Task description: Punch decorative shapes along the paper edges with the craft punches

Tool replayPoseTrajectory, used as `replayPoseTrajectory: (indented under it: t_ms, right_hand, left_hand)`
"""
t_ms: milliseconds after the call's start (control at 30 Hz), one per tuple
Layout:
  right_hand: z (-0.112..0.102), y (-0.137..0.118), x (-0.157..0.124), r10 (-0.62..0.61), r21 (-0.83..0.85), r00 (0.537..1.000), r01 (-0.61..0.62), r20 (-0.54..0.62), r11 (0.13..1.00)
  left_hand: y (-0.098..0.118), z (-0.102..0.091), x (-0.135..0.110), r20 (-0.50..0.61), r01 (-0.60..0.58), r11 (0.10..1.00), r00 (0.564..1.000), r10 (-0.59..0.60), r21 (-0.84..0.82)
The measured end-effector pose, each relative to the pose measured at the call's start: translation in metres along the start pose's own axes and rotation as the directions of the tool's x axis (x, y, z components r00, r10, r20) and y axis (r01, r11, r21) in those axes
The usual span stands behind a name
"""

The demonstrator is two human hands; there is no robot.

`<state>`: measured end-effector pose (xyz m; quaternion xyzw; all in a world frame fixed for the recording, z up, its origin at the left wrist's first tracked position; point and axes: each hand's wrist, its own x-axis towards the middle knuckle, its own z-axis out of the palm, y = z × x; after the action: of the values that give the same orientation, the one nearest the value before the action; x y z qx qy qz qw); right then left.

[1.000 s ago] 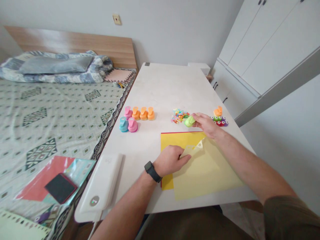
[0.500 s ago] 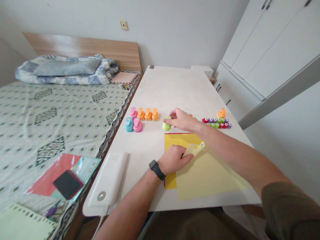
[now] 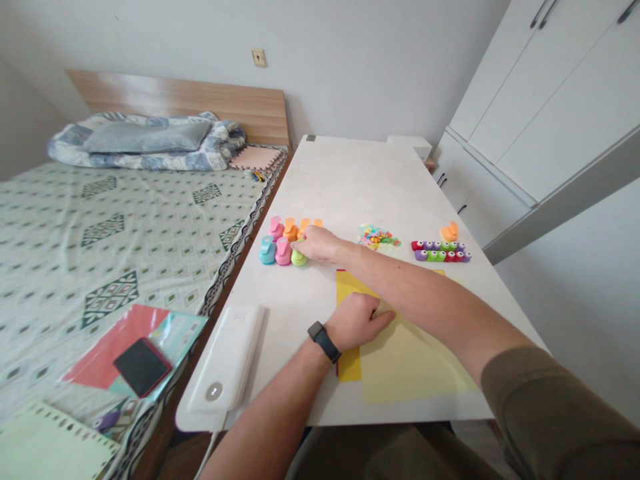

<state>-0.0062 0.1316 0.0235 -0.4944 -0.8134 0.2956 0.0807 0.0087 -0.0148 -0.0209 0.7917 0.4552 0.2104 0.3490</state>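
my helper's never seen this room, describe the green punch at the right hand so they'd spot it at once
On the white table beside the bed, find the left-hand cluster of rounded punches, in two rows. The lime-green punch ends the near row on the right, beside a pink punch, touched by the right hand; it is the cluster's only visible green one.

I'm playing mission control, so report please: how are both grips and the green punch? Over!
Right grip on green punch, beside pink punch. Left grip on pale yellow paper. Right forearm crosses above the paper.
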Motion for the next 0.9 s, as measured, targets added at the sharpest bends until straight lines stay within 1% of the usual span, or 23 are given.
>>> replayPoseTrajectory:
  t_ms: [133, 267, 333, 433, 500, 533, 600, 700, 767, 800, 833, 900]
  right_hand:
    - [0.008, 0.000, 0.008, 0.016, 0.029, 1.000, -0.016, -0.011, 0.999]
    - [0.004, -0.002, 0.000, 0.008, 0.030, 0.999, -0.007, -0.032, 1.000]
    - [-0.001, -0.001, -0.009, 0.000, 0.021, 0.999, 0.001, -0.051, 1.000]
    - [-0.013, 0.006, -0.023, -0.057, 0.020, 0.994, 0.059, -0.091, 0.998]
    - [-0.026, 0.017, -0.033, -0.088, 0.041, 0.986, 0.095, -0.145, 0.995]
    - [-0.035, 0.026, -0.037, -0.083, 0.056, 0.980, 0.094, -0.183, 0.994]
    - [-0.056, 0.051, -0.043, -0.052, 0.068, 0.962, 0.072, -0.268, 0.995]
    - [-0.097, 0.106, -0.049, 0.049, 0.013, 0.914, -0.048, -0.402, 0.999]
    - [-0.126, 0.151, -0.053, 0.157, -0.051, 0.861, -0.206, -0.484, 0.977]
    - [-0.140, 0.175, -0.056, 0.222, -0.079, 0.818, -0.308, -0.530, 0.948]
    - [-0.153, 0.198, -0.060, 0.284, -0.102, 0.779, -0.405, -0.560, 0.909]
    - [-0.174, 0.240, -0.070, 0.406, -0.138, 0.710, -0.574, -0.576, 0.807]
  left_hand:
    - [0.001, -0.001, 0.000, -0.008, -0.025, 1.000, 1.000, 0.025, -0.017]
    - [0.002, -0.001, -0.001, -0.011, -0.032, 0.999, 0.999, 0.032, -0.020]
    - [0.002, -0.001, -0.001, -0.006, -0.015, 1.000, 1.000, 0.015, -0.010]
    - [0.003, -0.001, -0.002, -0.013, 0.011, 1.000, 1.000, -0.011, -0.006]
    - [0.003, -0.001, -0.002, -0.022, 0.017, 1.000, 1.000, -0.017, -0.017]
    - [0.003, -0.001, -0.002, -0.025, 0.016, 1.000, 1.000, -0.017, -0.021]
    - [0.003, -0.002, -0.001, -0.027, 0.023, 1.000, 0.999, -0.024, -0.020]
    - [0.004, -0.002, -0.001, -0.027, 0.052, 0.999, 0.998, -0.052, -0.003]
    - [0.004, -0.002, 0.000, -0.028, 0.064, 0.998, 0.998, -0.064, 0.001]
    - [0.004, -0.003, 0.000, -0.032, 0.066, 0.998, 0.997, -0.066, 0.002]
    - [0.004, -0.003, 0.000, -0.036, 0.069, 0.998, 0.997, -0.069, 0.002]
    - [0.004, -0.003, 0.000, -0.042, 0.075, 0.997, 0.996, -0.075, -0.004]
